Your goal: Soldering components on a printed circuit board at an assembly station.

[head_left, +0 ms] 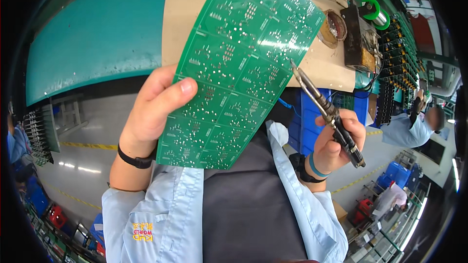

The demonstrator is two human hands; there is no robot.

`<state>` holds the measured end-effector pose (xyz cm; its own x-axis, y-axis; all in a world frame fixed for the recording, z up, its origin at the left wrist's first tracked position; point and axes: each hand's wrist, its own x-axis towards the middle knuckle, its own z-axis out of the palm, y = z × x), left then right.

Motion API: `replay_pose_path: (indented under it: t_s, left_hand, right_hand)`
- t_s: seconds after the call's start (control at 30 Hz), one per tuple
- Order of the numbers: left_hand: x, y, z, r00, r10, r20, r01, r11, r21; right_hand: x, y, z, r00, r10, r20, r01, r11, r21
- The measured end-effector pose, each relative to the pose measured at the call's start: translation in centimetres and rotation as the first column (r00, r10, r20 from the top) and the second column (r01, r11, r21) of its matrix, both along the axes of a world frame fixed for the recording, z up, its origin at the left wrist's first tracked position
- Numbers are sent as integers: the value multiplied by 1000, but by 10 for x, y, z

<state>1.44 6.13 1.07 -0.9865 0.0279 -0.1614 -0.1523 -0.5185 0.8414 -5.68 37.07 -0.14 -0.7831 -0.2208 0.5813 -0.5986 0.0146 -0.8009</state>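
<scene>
A: Item one, the circuit board [239,63]. Green, large, divided into a grid of small repeated panels, its face dotted with silver solder points. Condition?

B: Held up and tilted, upper end toward the workbench [185,14], lower edge near the person's chest. The left hand [153,109] grasps it at the lower left edge, thumb pressed on the face, fingers hidden behind.

A: Item two, the soldering iron [325,113].

B: Dark handle, metal shaft. The right hand [336,141] is clenched around the handle, and the tip points up and left, meeting the board's right edge or sitting just at it; contact cannot be confirmed.

A: Handling notes for the step, as a judgement.

B: Keep the board steady with the thumb flat, away from the solder points. Bring the tip to one joint only, at a shallow angle. Rest the right wrist so the tip does not wander across neighbouring panels. The board flexes, so a firmer grip nearer the working edge would likely help.

A: Position of board relative to hands?

B: Between them, in the left, right edge beside the iron's tip.

A: Surroundings?

B: A round tin [334,27] and a green spool [373,9] on the workbench, well apart from both hands.
</scene>
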Motion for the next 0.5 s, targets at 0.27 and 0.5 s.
replay_pose_path:
  t_s: [0.27, 0.5]
  left_hand:
    - [4, 0, -5, 999, -26, 23, 25, 999, 23]
    - [4, 0, -5, 999, -23, 26, 22, 999, 37]
  right_hand:
    - [-3, -7, -4, 998, 27, 65, -23, 998, -60]
    - [-2, -9, -4, 997, 16, 73, -14, 999, -40]
